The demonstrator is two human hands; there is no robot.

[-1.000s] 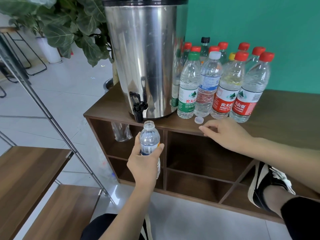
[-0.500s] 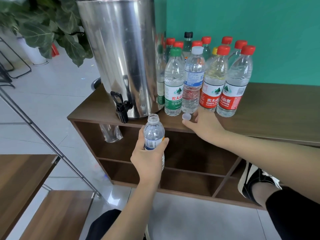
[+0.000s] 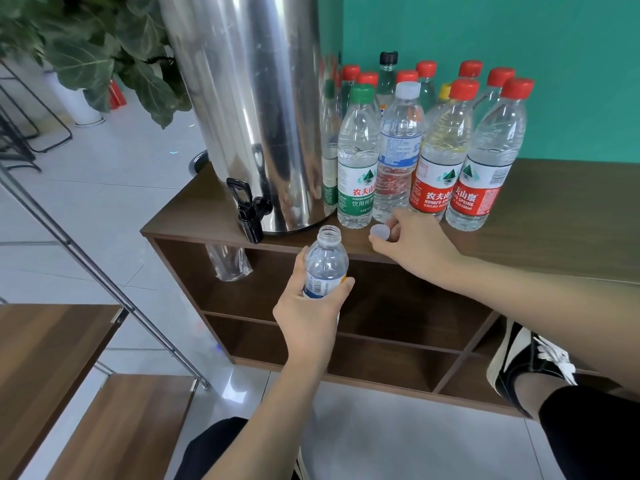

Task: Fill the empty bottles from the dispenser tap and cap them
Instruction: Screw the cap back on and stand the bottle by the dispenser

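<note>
at the counter [image 3: 554, 216] edge, just right of the open bottle [image 3: 325, 268], the right hand [image 3: 412, 240] pinches the loose cap [image 3: 379, 232]. bottle stands upright, neck up, gripped round its body by the left hand [image 3: 308, 313], held off the counter in front of the shelf w/ the tap [image 3: 250, 216] up-left. cap sits right of & about level w/ the neck, so i'd say a short move left. capped bottles [image 3: 440, 157] crowd behind; plant, tiled floor beyond.

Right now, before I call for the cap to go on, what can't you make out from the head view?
- Water level in the open bottle: the left hand covers its lower half.
- Dispenser lid and fill: cut off by the top edge.
- Back-row bottles: hidden behind the front row.
- Clear cap: right hand pinches it, but its threads are too small to see.
</note>
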